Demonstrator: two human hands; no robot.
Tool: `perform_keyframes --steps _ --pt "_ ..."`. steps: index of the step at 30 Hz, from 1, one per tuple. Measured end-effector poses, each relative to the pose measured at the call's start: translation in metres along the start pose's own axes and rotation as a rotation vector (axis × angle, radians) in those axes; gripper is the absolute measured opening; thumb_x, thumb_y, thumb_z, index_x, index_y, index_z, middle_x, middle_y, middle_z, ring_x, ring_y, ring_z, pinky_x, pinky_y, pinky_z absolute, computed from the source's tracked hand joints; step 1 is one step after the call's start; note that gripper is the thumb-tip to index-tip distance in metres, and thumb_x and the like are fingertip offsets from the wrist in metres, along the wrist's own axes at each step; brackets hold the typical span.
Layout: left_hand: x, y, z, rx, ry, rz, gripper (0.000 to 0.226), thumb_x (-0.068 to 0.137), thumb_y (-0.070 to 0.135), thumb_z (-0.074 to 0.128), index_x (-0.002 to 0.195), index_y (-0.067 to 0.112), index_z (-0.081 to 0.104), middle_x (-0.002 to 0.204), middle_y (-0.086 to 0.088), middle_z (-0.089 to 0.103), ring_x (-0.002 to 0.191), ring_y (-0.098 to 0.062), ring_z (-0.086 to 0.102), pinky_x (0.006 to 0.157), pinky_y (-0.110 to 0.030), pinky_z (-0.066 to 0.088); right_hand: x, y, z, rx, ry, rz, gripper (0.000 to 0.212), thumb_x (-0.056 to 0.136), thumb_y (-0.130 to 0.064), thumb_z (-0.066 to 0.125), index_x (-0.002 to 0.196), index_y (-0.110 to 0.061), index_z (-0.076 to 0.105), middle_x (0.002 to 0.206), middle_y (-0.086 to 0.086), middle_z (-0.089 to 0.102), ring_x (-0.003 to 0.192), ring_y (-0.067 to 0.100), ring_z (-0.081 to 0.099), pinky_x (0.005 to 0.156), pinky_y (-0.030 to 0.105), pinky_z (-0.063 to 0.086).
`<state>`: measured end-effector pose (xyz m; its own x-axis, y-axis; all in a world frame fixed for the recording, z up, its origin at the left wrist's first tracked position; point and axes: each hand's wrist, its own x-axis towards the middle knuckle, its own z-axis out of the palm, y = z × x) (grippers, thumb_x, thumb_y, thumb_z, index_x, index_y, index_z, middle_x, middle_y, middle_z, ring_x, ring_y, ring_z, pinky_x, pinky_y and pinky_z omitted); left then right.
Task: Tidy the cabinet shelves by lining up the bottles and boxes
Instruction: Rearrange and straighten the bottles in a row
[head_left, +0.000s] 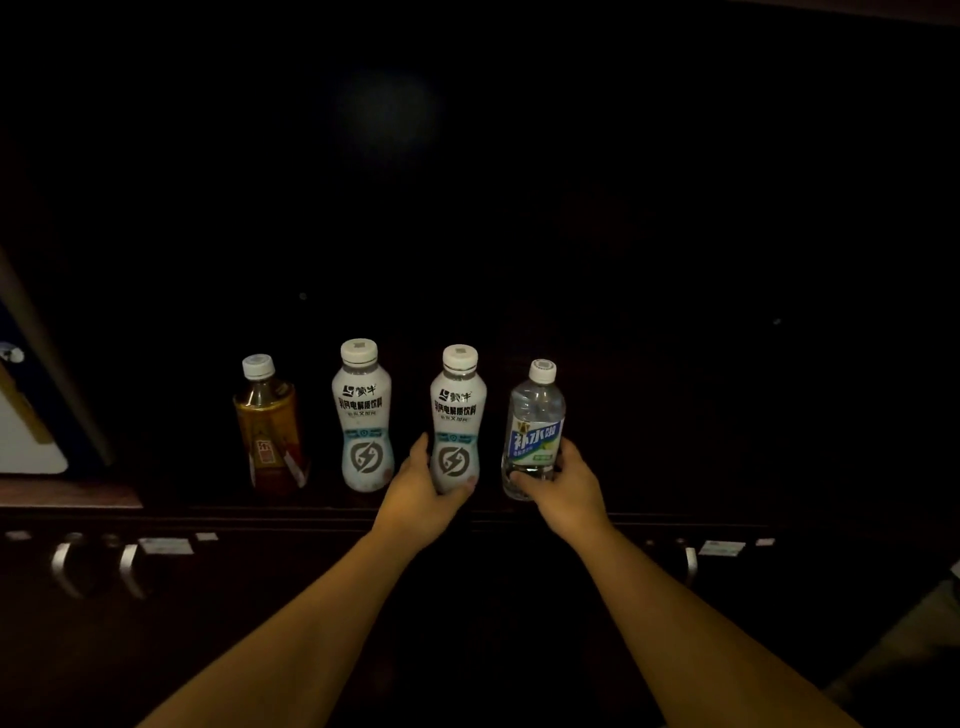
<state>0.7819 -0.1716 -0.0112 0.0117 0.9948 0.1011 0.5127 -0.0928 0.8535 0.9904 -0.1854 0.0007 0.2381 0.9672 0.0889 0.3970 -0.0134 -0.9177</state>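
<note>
Several bottles stand upright in a row on a dark cabinet shelf (675, 499). From the left: an amber tea bottle (270, 426), a white drink bottle (362, 415), a second white drink bottle (457, 410), and a clear water bottle (535, 421) with a blue label. My left hand (423, 493) wraps the base of the second white bottle. My right hand (563, 486) grips the lower part of the clear water bottle.
The cabinet interior is very dark, and its back is barely visible. Metal handles (65, 566) and small labels (165, 545) sit on the drawer fronts below the shelf edge. A white and blue object (26, 426) leans at the far left.
</note>
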Motion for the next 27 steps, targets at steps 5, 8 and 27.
perform_keyframes --steps 5,8,27 --pt "0.001 -0.006 0.004 -0.034 0.064 0.055 0.066 0.081 0.035 0.079 0.139 0.025 0.048 0.125 0.004 0.061 0.111 -0.011 0.061 0.094 -0.031 0.052 -0.001 0.005 0.003 0.014 0.024 -0.006 0.055 0.074 -0.028 0.087 0.121 -0.028 0.058 0.099 -0.019 0.065 0.094 0.000 0.064 0.071 0.012 0.044" --pt "0.000 -0.008 0.006 -0.038 0.090 0.067 0.064 0.082 0.033 0.078 0.139 0.024 0.050 0.124 0.005 0.062 0.108 -0.008 0.061 0.092 -0.029 0.052 -0.001 0.007 0.004 0.009 0.024 -0.016 0.054 0.074 -0.030 0.087 0.121 -0.028 0.059 0.097 -0.020 0.066 0.089 -0.008 0.060 0.069 0.009 0.043" --pt "-0.001 -0.006 0.007 -0.027 0.119 0.100 0.060 0.084 0.032 0.076 0.139 0.024 0.050 0.125 0.006 0.062 0.111 -0.007 0.060 0.093 -0.028 0.051 0.004 0.000 0.029 0.005 0.013 -0.039 0.058 0.072 -0.032 0.088 0.122 -0.029 0.060 0.095 -0.025 0.064 0.087 -0.012 0.059 0.068 0.008 0.044"
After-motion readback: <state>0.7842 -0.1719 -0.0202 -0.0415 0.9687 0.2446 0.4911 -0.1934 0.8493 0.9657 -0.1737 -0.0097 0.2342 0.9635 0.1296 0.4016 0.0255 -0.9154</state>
